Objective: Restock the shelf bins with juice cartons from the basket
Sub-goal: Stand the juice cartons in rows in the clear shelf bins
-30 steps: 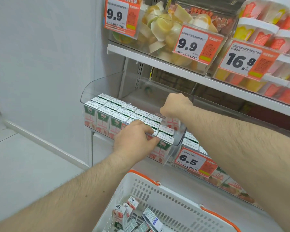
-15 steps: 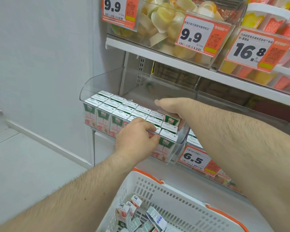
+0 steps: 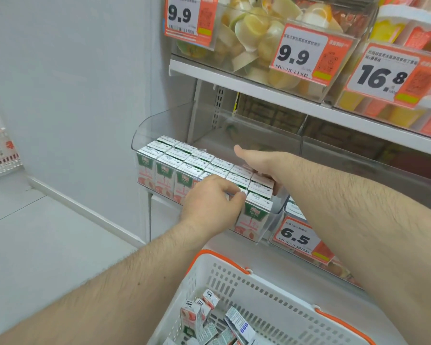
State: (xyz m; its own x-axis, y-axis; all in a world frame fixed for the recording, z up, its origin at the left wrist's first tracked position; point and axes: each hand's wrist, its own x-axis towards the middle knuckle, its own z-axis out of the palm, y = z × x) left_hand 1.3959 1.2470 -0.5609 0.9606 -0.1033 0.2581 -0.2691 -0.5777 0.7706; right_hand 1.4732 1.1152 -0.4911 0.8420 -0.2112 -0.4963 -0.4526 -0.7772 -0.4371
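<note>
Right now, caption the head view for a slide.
Both hands seat juice cartons in the clear shelf bin above the basket.

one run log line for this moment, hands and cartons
left hand: fingers on front-row juice cartons | right hand: flat on back cartons | clear bin: nearly full | basket: cartons left

Price tags read 9.9 [image 3: 186, 17], 9.9 [image 3: 299, 54], 16.8 [image 3: 383, 75], 6.5 [image 3: 296, 236]; front carton [image 3: 253, 216] shows "100%".
</note>
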